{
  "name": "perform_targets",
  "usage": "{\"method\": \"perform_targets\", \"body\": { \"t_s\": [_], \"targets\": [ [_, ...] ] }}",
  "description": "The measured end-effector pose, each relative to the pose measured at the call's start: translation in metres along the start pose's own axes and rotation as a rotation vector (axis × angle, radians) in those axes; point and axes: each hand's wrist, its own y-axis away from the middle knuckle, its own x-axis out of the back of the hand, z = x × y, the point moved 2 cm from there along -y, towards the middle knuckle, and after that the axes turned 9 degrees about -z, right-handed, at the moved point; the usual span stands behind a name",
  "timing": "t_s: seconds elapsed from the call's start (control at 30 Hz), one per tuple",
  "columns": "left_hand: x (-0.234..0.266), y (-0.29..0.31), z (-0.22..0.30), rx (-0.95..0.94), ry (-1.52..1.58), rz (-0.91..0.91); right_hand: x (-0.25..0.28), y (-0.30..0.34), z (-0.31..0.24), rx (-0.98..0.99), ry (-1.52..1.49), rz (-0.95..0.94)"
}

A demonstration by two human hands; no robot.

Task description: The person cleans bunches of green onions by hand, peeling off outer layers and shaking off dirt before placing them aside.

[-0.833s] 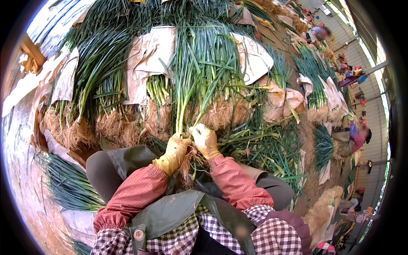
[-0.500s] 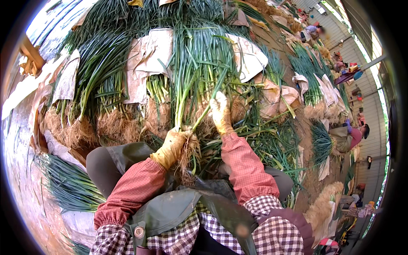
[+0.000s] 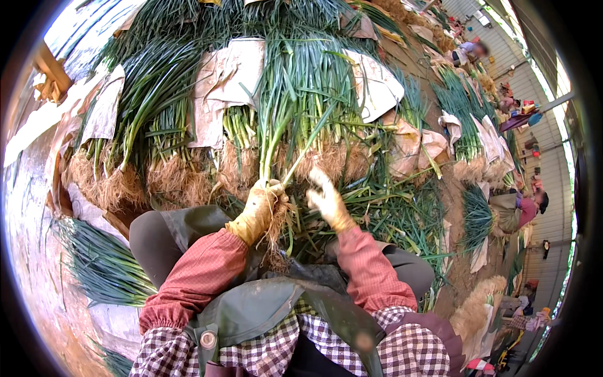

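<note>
In a yellowed glove, my left hand (image 3: pixel 259 206) is closed round a few green onions (image 3: pixel 271 135) just above their roots. Their brown stringy roots (image 3: pixel 276 229) hang below the fist, and the leaves reach away from me over a pile. To its right my gloved right hand (image 3: pixel 328 202) hovers with fingers apart and nothing in them. Just beyond that hand lie the roots of the piled green onions (image 3: pixel 317 129). One thin stalk (image 3: pixel 312 151) slants out to the right from my left fist.
Wrinkled pale sacking sheets (image 3: pixel 229 75) lie between the piled bunches. Loose trimmed leaves (image 3: pixel 396 217) cover the ground at right. A separate green onion bunch (image 3: pixel 107 264) is at my left, near a wooden post (image 3: pixel 53 72). Another person (image 3: pixel 518 210) bends over at far right.
My right hand has let go of the slanting stalk and come back toward me, its fingers now spread. My left hand keeps its hold in nearly the same place.
</note>
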Motion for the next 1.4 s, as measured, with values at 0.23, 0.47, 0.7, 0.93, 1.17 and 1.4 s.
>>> {"method": "perform_targets", "body": {
  "t_s": [0.23,0.47,0.7,0.93,1.17,1.4],
  "targets": [
    [-0.002,0.000,0.006,0.001,-0.084,-0.010,-0.035,-0.029,-0.013,0.080,-0.152,-0.263],
    [-0.015,0.018,0.014,-0.060,-0.013,-0.022,-0.026,-0.029,-0.034,0.411,0.476,-0.344],
    [-0.013,0.015,0.026,0.163,0.092,-0.228,-0.023,-0.037,-0.015,0.227,1.112,-0.432],
    [-0.018,0.011,0.048,-0.053,0.173,-0.010,0.024,-0.059,-0.010,-0.162,1.235,0.439],
    [-0.024,0.001,0.041,0.011,0.090,0.076,0.110,-0.128,-0.008,0.201,-0.640,0.366],
    [-0.014,-0.002,0.034,-0.038,0.034,0.121,0.172,-0.085,-0.079,0.615,-0.498,0.489]
  ]
}}
